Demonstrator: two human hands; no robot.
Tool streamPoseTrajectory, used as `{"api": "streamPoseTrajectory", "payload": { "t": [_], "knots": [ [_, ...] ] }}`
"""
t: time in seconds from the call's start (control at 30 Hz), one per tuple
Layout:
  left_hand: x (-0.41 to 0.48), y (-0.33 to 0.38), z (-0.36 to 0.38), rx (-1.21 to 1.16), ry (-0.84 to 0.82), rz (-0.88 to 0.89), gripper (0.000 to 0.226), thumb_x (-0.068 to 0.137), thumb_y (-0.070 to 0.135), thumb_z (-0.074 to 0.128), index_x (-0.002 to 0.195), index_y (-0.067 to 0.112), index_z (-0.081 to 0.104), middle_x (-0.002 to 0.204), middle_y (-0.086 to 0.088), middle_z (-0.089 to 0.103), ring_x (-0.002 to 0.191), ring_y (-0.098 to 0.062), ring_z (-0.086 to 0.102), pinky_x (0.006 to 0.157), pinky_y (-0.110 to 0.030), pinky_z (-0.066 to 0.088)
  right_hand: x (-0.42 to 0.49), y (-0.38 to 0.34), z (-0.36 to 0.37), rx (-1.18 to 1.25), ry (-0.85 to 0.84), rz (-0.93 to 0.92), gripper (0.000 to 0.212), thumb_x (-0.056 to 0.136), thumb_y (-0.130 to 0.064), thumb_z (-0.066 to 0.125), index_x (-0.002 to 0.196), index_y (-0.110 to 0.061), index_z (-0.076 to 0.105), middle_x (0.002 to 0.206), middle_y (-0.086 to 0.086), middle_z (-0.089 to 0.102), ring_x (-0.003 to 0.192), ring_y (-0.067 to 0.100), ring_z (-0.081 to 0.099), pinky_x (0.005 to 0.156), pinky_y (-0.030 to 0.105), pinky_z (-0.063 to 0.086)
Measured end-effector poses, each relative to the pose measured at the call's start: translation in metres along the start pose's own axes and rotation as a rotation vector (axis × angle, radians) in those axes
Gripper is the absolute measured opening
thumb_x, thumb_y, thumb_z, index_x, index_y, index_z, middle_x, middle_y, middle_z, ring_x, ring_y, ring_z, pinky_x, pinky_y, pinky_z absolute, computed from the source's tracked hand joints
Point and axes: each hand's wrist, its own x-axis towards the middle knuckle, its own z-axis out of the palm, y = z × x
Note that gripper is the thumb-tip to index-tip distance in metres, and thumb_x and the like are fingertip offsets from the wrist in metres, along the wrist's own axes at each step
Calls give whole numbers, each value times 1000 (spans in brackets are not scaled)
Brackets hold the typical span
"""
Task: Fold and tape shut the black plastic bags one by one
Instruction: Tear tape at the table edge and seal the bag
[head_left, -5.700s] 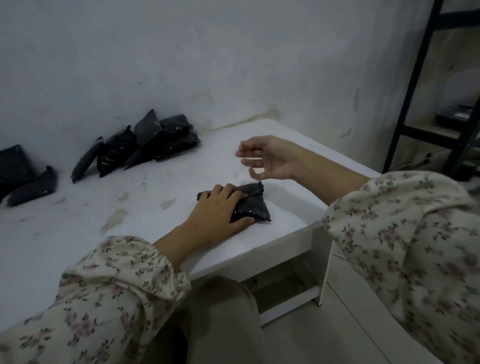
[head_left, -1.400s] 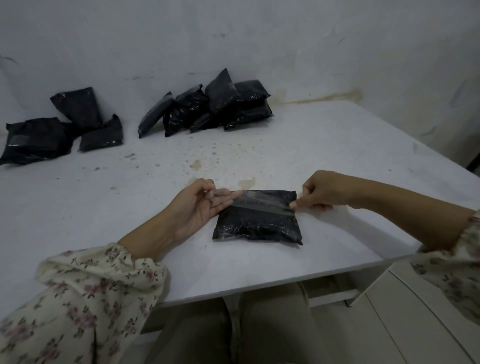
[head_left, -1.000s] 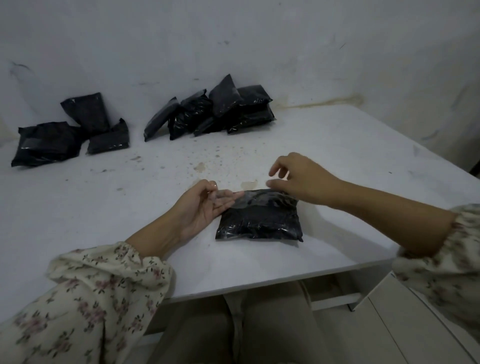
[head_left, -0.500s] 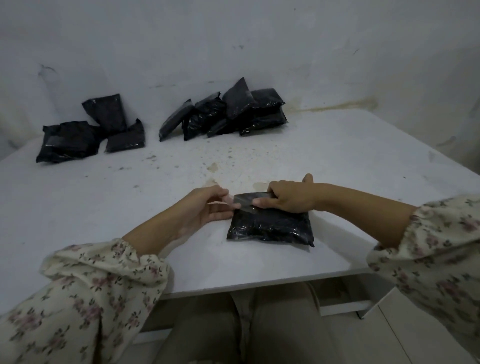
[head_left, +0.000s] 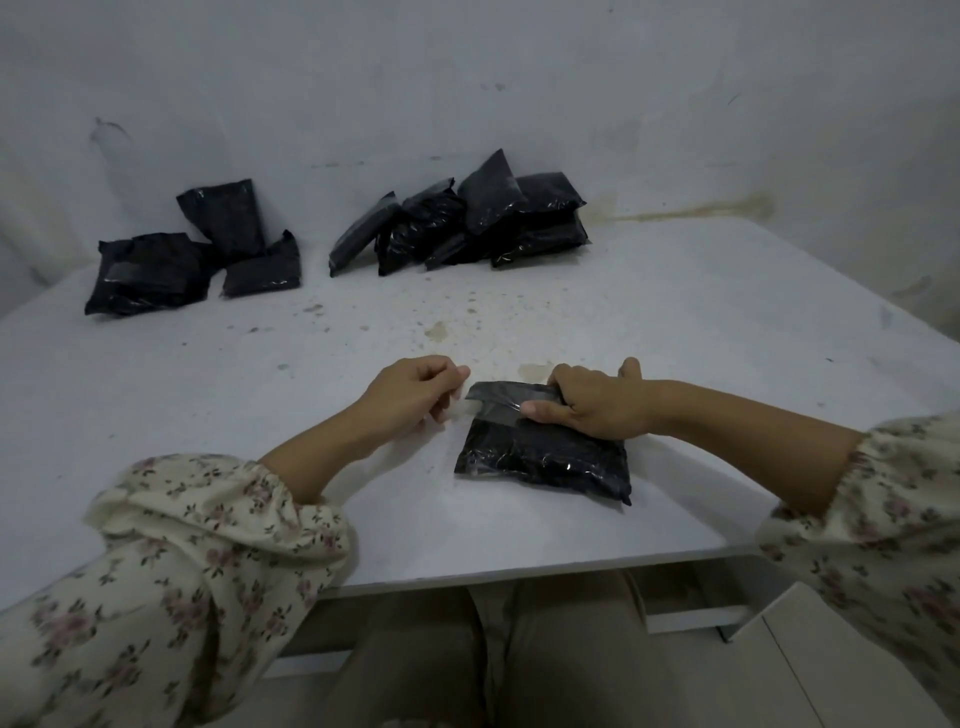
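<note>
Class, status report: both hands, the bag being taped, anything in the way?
Right hand grips black bag top, thumb on tape. Left hand curled beside it, hold unclear. Nothing blocking.

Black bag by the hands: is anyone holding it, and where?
The right hand grips the black bag by its folded top edge, thumb pressing the tape.

- Bag (head_left: 540, 457), centre right: black plastic, glossy and crinkled, catching small glints.
- Tape (head_left: 498, 404) across its top: clear, shiny film.
- Bags (head_left: 467, 223), upper centre and upper left: the same black plastic, some faces glossy, others duller.
- Table (head_left: 208, 374): white, smooth, matt top, flecked with brownish stains at centre.
- Wall (head_left: 467, 78): pale, matt, scuffed and uneven.
- Sleeves (head_left: 208, 545), lower corners: soft, matt floral cloth.
</note>
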Motion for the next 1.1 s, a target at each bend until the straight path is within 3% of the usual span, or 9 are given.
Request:
{"api": "streamPoseTrajectory", "payload": {
  "t": [0.23, 0.33, 0.53, 0.7, 0.83, 1.1],
  "knots": [
    [2, -2, 6, 14, 10, -50, 40, 97, 27, 55, 61, 12, 53, 56, -6, 54, 47, -14, 51, 49, -20, 44, 0, 2, 4, -14, 34, 0, 65, 86, -75, 28, 106, -15, 44, 100, -1, 58, 94, 19, 54, 96, 47, 18],
    [3, -1, 7, 59, 12, -63, 41, 97, 24, 56, 58, 12, 54, 50, -3, 53, 42, -12, 50, 45, -16, 43, 1, 3, 4, -13, 35, -4, 66, 85, -75, 27, 106, -15, 43, 101, 0, 57, 94, 19, 53, 95, 46, 18],
    [5, -3, 9, 212, 23, -34, 38, 95, 27, 57, 59, 15, 56, 49, -4, 58, 45, -13, 55, 53, -16, 43, 1, 3, 6, 5, 44, -13, 65, 85, -75, 29, 106, -16, 44, 103, 0, 57, 95, 19, 53, 95, 46, 18],
    [5, -5, 9, 233, 26, -48, 36, 95, 31, 57, 65, 14, 59, 44, 1, 57, 43, -10, 54, 49, -10, 41, -1, 3, 2, 10, 36, 2, 65, 84, -75, 31, 108, -17, 45, 104, -2, 57, 97, 18, 52, 97, 46, 19],
    [4, -5, 11, 332, 24, -16, 36, 95, 36, 56, 65, 16, 60, 45, 3, 57, 44, -8, 52, 58, -17, 41, -3, 2, 5, -78, 90, -10, 63, 85, -74, 31, 109, -18, 46, 105, -1, 53, 98, 19, 47, 95, 45, 20],
    [4, 0, 17, 511, 32, 25, 35, 92, 41, 60, 61, 23, 59, 47, 3, 57, 45, -3, 50, 62, -26, 45, -6, 1, 5, -113, 59, -7, 54, 89, -71, 27, 101, -19, 40, 101, -2, 46, 95, 17, 42, 98, 45, 19]
  ]
}}
